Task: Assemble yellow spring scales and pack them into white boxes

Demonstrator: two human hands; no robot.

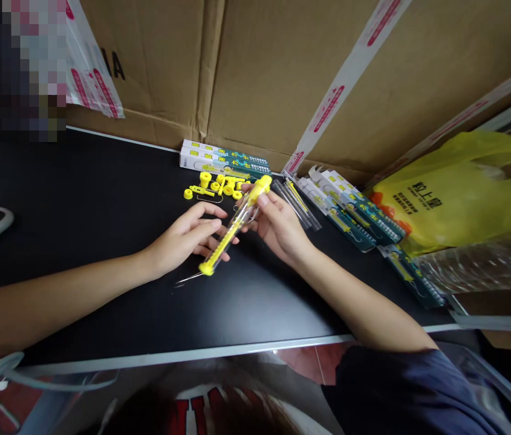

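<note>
Slim clear plastic tube with yellow inner scale and yellow end pieces [230, 235] is held up over the black tabletop [114, 308], tilted, upper end toward the right. Its upper yellow end is pinched between thumb and fingers of the right hand [280, 226]; grip closed. Thin metal hook [189, 278] is seen sticking out at the lower end. Left hand [192, 232] is held half open, fingers loosely curled, right beside the tube; no grip is seen, and whether the tube is touched cannot be told.

Handling, judged by look: light, stiff, tube wall smooth and likely slippery, could be cracked if squeezed hard. Best taken by the yellow upper end or mid-tube with a light pinch; hook tip to be kept clear of fingers.

Behind it, small loose yellow plastic parts [228, 186] are scattered, close to the stacked white-and-green printed cartons [225, 158]. Empty-looking clear tubes [298, 204] are laid right of the right hand, with more printed cartons [350, 208] beyond, near the yellow plastic bag [459, 199].
</note>
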